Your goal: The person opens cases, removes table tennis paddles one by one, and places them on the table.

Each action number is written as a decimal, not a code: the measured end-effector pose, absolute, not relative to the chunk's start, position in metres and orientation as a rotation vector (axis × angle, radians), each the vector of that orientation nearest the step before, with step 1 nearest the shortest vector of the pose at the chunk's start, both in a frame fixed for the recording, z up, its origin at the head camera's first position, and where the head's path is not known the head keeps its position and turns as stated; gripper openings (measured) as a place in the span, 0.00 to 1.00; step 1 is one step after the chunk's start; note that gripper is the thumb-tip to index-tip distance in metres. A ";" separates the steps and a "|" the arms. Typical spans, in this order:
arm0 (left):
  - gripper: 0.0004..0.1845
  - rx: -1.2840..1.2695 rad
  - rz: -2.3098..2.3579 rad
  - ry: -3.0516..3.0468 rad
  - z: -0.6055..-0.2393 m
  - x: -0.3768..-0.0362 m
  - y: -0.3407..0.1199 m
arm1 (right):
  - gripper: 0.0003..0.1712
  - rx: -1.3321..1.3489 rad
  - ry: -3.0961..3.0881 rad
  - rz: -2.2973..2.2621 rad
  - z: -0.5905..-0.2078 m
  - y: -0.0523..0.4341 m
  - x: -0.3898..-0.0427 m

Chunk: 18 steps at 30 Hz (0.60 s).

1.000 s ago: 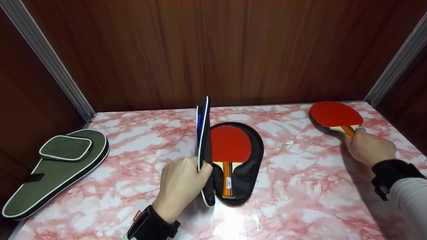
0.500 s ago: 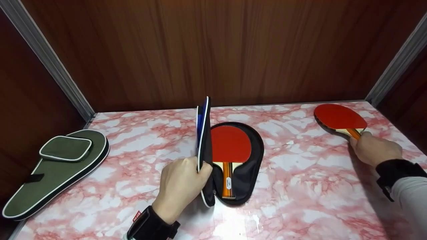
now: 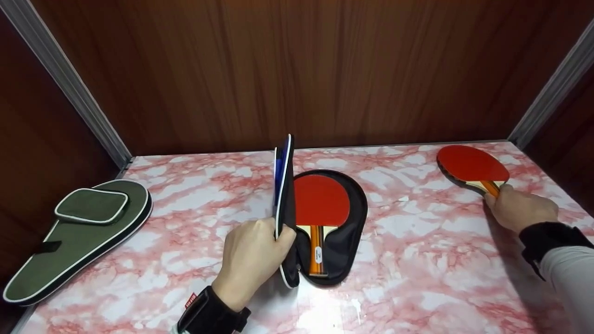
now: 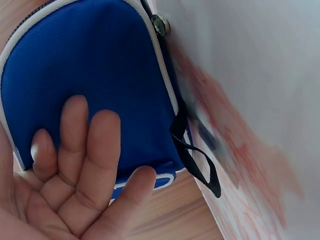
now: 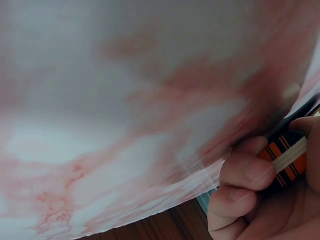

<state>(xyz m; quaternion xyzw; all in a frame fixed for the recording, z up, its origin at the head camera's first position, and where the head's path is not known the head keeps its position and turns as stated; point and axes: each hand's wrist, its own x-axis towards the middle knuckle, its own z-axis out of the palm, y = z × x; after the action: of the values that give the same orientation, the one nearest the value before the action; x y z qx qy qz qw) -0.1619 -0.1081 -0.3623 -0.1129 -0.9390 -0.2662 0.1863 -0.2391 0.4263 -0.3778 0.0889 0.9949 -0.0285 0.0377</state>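
Just a second before, my right hand [image 3: 519,209] had held the loose bat [image 3: 471,168] a bit lower and more to the left in the head view. By now the bat had slid a little toward the upper right of the frame, close to the back corner of the worktop [image 3: 417,260], and then it hardly moved at all. I think that meant I had only shifted it and had not yet brought it over to the case. My fingers were curled tight round its orange handle [image 5: 286,152], and the red face looked tipped up a little.

My left hand [image 3: 253,260] had not moved. It pinched the edge of the blue lid [image 3: 281,178] of the open case [image 3: 345,227], thumb on one side and fingers [image 4: 82,150] flat on the blue cloth, and kept the lid standing straight up in the middle of the frame. Another bat [image 3: 320,208] lay flat inside the black lining, handle toward me.

At the left of the frame the green case [image 3: 79,232] lay shut, well apart from both hands.

Some bits were hard to see. My right wrist view was mostly blurry pink worktop, and only the end of the handle showed at its lower right edge. I could not tell if the bat head touched the worktop. My left wrist view showed only the lid's outside and a black loop [image 4: 192,155].
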 end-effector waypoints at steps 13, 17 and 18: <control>0.23 -0.308 -0.752 -2.646 -0.363 -0.162 -0.109 | 0.28 0.257 3.052 -0.051 -0.378 0.421 -0.235; 0.23 -0.308 -0.749 -2.654 -0.362 -0.162 -0.108 | 0.29 0.307 3.007 -0.073 -0.377 0.420 -0.234; 0.23 -0.309 -0.747 -2.656 -0.363 -0.162 -0.107 | 0.29 0.324 2.991 -0.076 -0.377 0.420 -0.234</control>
<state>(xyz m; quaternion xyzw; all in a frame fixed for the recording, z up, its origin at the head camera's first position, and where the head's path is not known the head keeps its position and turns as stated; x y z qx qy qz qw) -0.1622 -0.1074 -0.3625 -0.1093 -0.9407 -0.2647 0.1817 -0.2337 0.4199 -0.3769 0.1075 0.9917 -0.0251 0.0659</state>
